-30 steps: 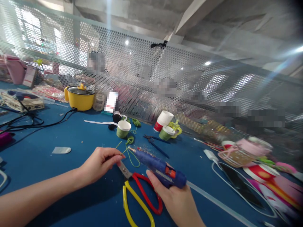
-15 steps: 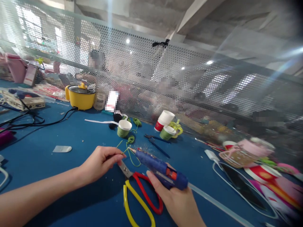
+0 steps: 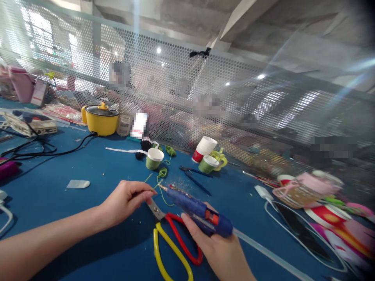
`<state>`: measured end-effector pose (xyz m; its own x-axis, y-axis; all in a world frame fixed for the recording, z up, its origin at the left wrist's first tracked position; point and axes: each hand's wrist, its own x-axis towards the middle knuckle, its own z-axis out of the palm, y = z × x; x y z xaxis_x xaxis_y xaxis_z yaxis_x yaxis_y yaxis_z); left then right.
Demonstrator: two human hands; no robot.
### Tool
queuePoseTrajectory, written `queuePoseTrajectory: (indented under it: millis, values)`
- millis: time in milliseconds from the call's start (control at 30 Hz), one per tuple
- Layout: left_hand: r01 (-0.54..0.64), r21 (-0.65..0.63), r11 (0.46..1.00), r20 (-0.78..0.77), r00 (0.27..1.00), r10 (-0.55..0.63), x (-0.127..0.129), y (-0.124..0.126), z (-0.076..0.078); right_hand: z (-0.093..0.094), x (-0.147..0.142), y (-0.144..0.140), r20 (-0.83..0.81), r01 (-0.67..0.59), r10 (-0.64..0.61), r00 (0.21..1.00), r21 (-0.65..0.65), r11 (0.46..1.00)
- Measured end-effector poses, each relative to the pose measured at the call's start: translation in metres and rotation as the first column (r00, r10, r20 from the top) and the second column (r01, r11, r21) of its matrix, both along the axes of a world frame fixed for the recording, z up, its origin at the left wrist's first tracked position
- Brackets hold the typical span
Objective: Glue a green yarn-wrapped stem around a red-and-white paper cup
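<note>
My left hand (image 3: pixel 127 201) pinches a green cord (image 3: pixel 155 186) between thumb and fingertips, above the table. In my right hand (image 3: pixel 218 248) is a blue hot glue gun (image 3: pixel 193 208), its nozzle pointing left and touching or nearly touching the cord. A long clear glue stick (image 3: pixel 269 253) sticks out of its back end. Below both hands lie scissors (image 3: pixel 172 246) with one yellow and one red handle, their blades partly hidden by my left fingers. Just beyond the nozzle sit a small green bundle of cord (image 3: pixel 163 172) and a paper cup wrapped in green (image 3: pixel 154 159).
Blue pliers (image 3: pixel 196 179) lie behind the glue gun, near a second green-wrapped cup (image 3: pixel 208 164) and stacked white cups (image 3: pixel 206 146). A yellow electric pot (image 3: pixel 102 121) stands back left. To the right lies a phone (image 3: pixel 301 230) with a white cable. A perforated metal screen (image 3: pixel 172 86) borders the table.
The glue gun's nozzle has shifted very slightly left, nearer the cord at my left fingertips. Both hands keep their grips, and the view has barely moved.
</note>
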<state>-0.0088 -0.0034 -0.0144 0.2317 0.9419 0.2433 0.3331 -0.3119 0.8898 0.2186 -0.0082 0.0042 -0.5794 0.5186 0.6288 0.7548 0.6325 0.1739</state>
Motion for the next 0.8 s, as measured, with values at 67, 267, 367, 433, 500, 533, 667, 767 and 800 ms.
queuePoseTrajectory:
  millis: [67, 267, 367, 433, 500, 533, 667, 767, 800]
  values:
    - [-0.002, 0.003, 1.000, 0.002, 1.000, 0.002, 0.000, -0.001, 0.000, 0.000, 0.003, 0.001, 0.083, -0.037, 0.034, 0.996, 0.033, 0.999]
    - [0.009, -0.012, 1.000, 0.024, 1.000, -0.009, 0.000, -0.001, -0.001, -0.010, 0.009, 0.005, 0.178, 0.005, -0.050, 0.983, 0.244, 0.970]
    - [0.016, -0.029, 0.999, 0.037, 0.999, -0.015, 0.000, 0.000, -0.001, -0.013, 0.007, 0.006, 0.181, -0.008, -0.047, 0.982, 0.290, 0.957]
    - [0.023, -0.032, 0.999, 0.048, 0.999, -0.021, 0.000, 0.000, -0.001, -0.013, 0.006, 0.005, 0.141, -0.018, -0.020, 0.990, 0.267, 0.963]
    - [0.029, -0.035, 0.999, 0.067, 0.997, -0.027, 0.001, 0.000, -0.001, -0.011, 0.004, 0.004, 0.056, -0.005, -0.004, 0.998, 0.162, 0.987]
    - [0.032, -0.037, 0.999, 0.080, 0.996, -0.029, 0.001, -0.001, -0.001, -0.010, 0.003, 0.004, 0.014, 0.004, -0.005, 1.000, 0.102, 0.995]
    - [0.036, -0.059, 0.998, 0.134, 0.991, -0.028, 0.002, -0.001, -0.002, -0.005, -0.003, 0.002, -0.087, 0.051, -0.052, 0.995, -0.014, 0.999]
    - [0.038, -0.091, 0.995, 0.181, 0.983, -0.021, 0.003, -0.001, -0.002, -0.002, 0.000, 0.002, -0.050, 0.017, -0.016, 0.999, 0.005, 1.000]
    - [0.039, -0.104, 0.994, 0.203, 0.979, -0.018, 0.003, 0.000, -0.002, -0.003, 0.002, 0.002, -0.017, -0.007, 0.007, 1.000, 0.022, 1.000]
